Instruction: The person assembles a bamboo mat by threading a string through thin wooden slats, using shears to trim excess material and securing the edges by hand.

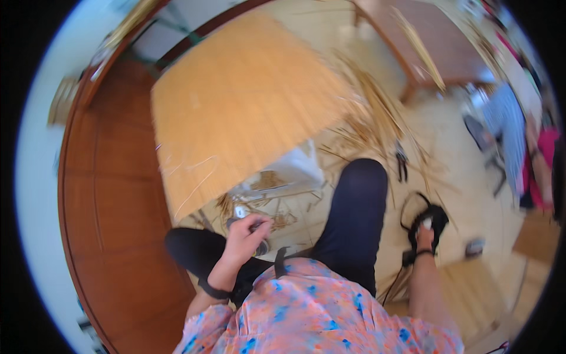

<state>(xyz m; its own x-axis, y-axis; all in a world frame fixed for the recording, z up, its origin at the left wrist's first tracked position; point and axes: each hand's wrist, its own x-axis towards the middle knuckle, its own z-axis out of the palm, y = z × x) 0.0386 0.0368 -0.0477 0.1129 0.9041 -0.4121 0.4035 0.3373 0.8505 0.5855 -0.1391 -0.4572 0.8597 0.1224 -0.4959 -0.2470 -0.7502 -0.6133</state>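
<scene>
My left hand (244,237) is in front of my lap, close to my left knee, with its fingers curled in and slightly blurred. What it holds, if anything, I cannot make out. Just beyond it is the near corner of a large tan mat of thin strips (247,100). Down on the right, my right hand (424,237) grips a black bag-like thing (437,219) on the floor, which has a looped strap and a dark cord. A small pale spot shows at those fingertips.
Under the mat stands a white box (295,168). Loose strips (377,106) and a pair of black-handled pliers or cutters (401,162) lie on the floor. A reddish wooden panel (118,206) runs along the left. A low brown table (424,41) and another person's leg (506,127) are at the right.
</scene>
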